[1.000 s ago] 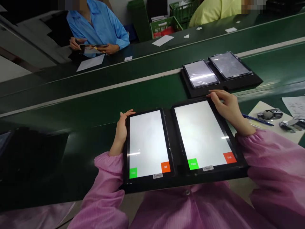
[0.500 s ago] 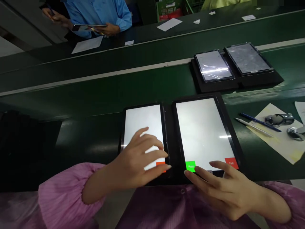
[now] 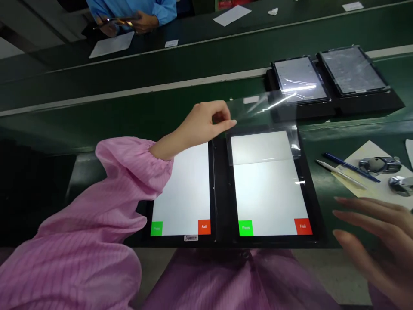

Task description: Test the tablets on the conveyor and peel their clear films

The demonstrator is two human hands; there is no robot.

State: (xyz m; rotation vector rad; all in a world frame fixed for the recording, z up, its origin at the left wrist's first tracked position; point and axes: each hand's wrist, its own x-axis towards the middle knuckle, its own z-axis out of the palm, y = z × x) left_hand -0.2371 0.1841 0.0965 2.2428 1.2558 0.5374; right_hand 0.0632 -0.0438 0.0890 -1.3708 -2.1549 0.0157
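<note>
1. left hand (image 3: 206, 122): fingertips and thumb pinched together on the left margin of a clear film (image 3: 262, 122). the hand is raised beyond the far end of the left tablet (image 3: 185, 193), with the sleeve crossing that tablet's left side.
2. right hand (image 3: 387, 237): fingers spread, nothing in its grasp; poised to the right of the right tablet (image 3: 267, 193), apart from it, and partly cut off by the frame edge.
3. film location: over the far end of the right tablet, extending rightward from the left hand. its near edge crosses the lit screen from side to side; a white label (image 3: 251, 100) shows near its far edge. whether the near edge touches the glass cannot be told.
4. governing relation: the right tablet's long axis runs away from the wearer, far end leaning slightly left. the film covers only the far part of that length; the nearer part, with the green "pass" and red "fail" squares, lies outside it.
5. nearer hand: the left, in contact with the film. the right is well apart from it, on the opposite side of the tablet and closer to the wearer.
6. surroundings: both lit tablets lie side by side on a black base (image 3: 221, 193); a blue pen (image 3: 351, 167) and a white pen (image 3: 342, 175) lie to the right.
</note>
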